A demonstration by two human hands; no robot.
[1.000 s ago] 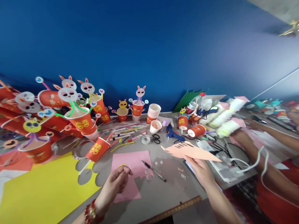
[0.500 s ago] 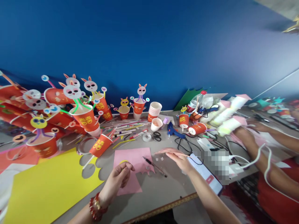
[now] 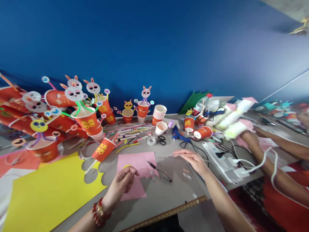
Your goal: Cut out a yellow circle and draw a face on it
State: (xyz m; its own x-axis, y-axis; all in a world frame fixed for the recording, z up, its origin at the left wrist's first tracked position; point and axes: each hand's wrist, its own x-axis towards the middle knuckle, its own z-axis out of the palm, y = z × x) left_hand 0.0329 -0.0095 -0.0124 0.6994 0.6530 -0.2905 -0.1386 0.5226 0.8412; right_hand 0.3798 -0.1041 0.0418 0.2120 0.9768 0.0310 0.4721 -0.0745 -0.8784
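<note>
I am viewing the left hand [image 3: 125,182] curled, lower centre, any grasp hidden; right of centre, the flattened right hand [image 3: 191,159] is covering thin, pale, edge-on paper [image 3: 168,156], hold unclear.

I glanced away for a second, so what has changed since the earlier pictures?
The right hand has moved left since the first picture. The peach paper it holds, broad side showing then, now appears only as a thin edge. The left hand stays curled over the pink sheet; the pen and blue glue gun lie where they did.
</note>
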